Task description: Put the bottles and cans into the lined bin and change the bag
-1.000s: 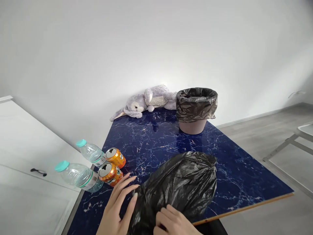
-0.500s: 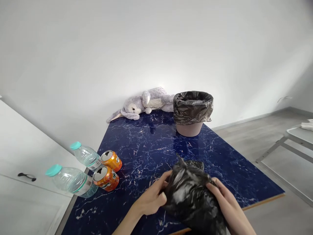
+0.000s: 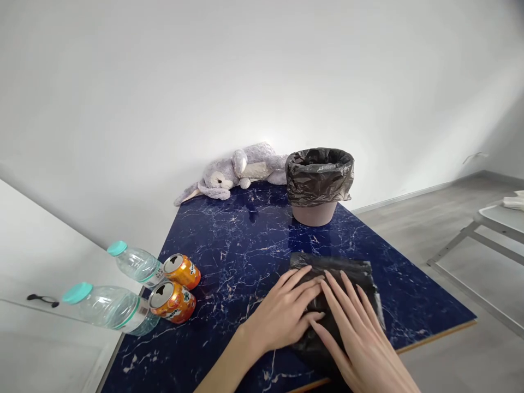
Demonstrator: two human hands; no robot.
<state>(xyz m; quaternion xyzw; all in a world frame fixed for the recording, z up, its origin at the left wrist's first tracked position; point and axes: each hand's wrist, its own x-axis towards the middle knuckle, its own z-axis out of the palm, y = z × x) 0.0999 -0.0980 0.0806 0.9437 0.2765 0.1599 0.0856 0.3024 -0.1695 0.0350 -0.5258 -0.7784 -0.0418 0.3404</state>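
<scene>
A black plastic bag (image 3: 347,266) lies flattened on the blue marbled table (image 3: 229,240), its near end reaching the front edge. My left hand (image 3: 284,311) rests on the bag's left part, fingers stretched out. Beside it, my right hand (image 3: 356,327) presses flat on the bag with fingers spread. The fingertips of both hands come close together at the bag's middle. Much of the bag is hidden under the hands.
A pinkish bin (image 3: 314,214) with a black liner (image 3: 319,183) stands at the back right. Next to it lies a plush rabbit (image 3: 237,169). Two orange cans (image 3: 174,303) and two clear bottles (image 3: 117,308) stand at the left edge. A folding chair (image 3: 491,229) is beyond the right edge.
The bunched bag that both hands gripped now lies flat on the table. Both hands have loosened, moved together, and spread their fingers over it.
</scene>
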